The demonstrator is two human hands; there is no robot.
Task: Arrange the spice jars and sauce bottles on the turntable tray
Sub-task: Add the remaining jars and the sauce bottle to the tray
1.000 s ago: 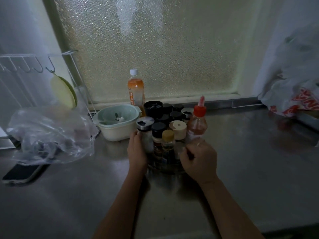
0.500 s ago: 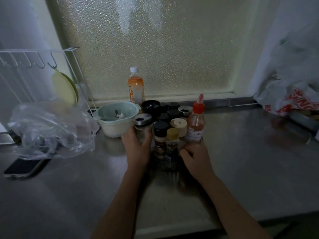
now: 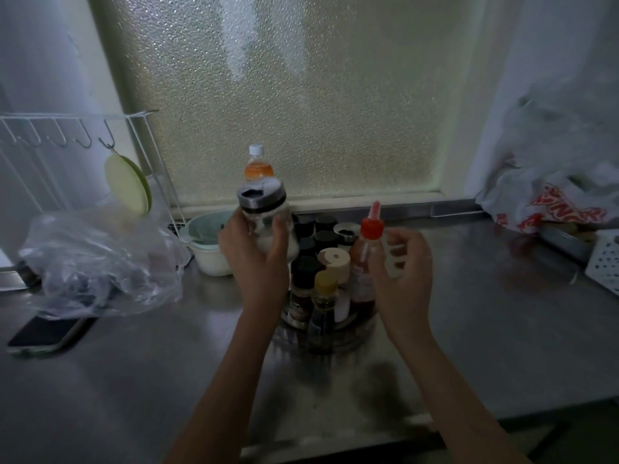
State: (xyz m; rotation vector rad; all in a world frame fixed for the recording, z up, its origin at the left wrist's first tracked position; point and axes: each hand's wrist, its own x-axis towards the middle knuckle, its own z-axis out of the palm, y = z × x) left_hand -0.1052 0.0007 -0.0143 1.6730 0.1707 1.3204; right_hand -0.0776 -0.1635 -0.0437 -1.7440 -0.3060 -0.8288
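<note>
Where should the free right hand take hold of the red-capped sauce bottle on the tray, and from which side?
Probably the shoulder of the sauce bottle, just under its red cap, coming from the right. It stands upright at the right edge of the turntable tray, with jars packed close on its left, and the right hand hangs open beside it.

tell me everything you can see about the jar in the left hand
The clear jar looks like glass, with a silver-banded flip lid whose dark opening shows on top. White grains fill its lower part. The left hand grips its body, holding it up, slightly tilted, above the counter and left of the turntable tray.
</note>
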